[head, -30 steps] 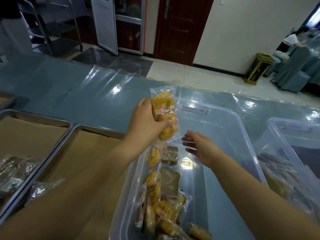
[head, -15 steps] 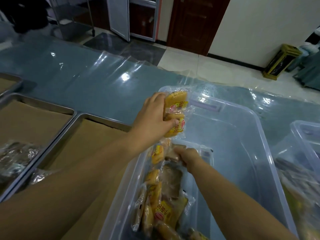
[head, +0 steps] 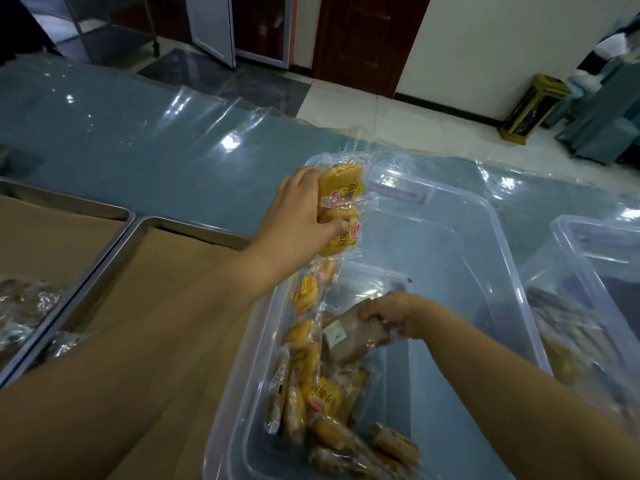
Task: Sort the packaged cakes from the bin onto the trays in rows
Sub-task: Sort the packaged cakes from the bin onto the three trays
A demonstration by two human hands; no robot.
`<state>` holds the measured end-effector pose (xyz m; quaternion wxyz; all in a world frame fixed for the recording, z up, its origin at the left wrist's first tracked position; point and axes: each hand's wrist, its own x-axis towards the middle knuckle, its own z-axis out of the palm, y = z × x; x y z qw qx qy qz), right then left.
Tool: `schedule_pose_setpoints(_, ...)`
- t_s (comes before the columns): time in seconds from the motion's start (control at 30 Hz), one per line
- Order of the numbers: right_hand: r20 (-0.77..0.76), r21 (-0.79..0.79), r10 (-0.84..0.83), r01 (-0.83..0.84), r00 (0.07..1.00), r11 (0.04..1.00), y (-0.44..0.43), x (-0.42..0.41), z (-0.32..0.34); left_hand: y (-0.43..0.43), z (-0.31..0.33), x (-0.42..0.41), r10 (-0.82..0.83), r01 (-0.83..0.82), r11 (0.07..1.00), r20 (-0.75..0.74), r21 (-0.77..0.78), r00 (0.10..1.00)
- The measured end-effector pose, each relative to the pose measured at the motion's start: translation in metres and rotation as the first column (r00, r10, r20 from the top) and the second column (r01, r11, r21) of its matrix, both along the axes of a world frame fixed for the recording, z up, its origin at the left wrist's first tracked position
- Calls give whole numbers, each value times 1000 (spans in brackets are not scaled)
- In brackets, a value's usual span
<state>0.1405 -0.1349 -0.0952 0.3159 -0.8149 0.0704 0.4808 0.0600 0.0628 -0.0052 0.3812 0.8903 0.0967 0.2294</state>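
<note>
Our left hand [head: 294, 220] clamps two yellow packaged cakes [head: 341, 209] over the clear bin [head: 450, 230] at ten o'clock — probably stockpiling for the tray [head: 145, 226] at nine — while our right hand [head: 398, 313] grips a brown cake [head: 353, 336] inside it.

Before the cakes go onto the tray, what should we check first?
1. Left hand holds the yellow cakes: ok.
2. Right hand grips the brown cake: ok.
3. Brown cake lifted out of the bin: not ok, it is low inside.
4. Bare room on the nearest tray: ok.
5. Nothing torn: cannot tell.
</note>
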Motion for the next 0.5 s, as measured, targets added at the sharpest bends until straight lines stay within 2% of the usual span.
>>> schedule_pose_setpoints(0.07, -65, 69, -51, 56, 997, 996, 2, -15, -13, 0, 1, -1, -3, 3, 1000, 6, -7, 1000)
schedule_pose_setpoints(0.17, -58, 185, -139, 147, 989, 972, 9, -29, -24, -1, 3, -3, -9, 9, 1000, 17, -14, 1000)
schedule_pose_setpoints(0.3, -55, 283, -133, 143, 990, 948, 16, -37, -16, 0, 4, -5, -7, 7, 1000, 19, -7, 1000)
schedule_pose_setpoints(0.37, -2, 285, -138, 133, 990, 949, 16, -41, -9, 0, 4, -6, 0, 0, 1000, 18, -3, 1000)
schedule_pose_setpoints(0.5, 207, 235, -186, 135, 961, 962, 14, -48, 6, 2, 5, -8, 0, 0, 1000, 18, -19, 1000)
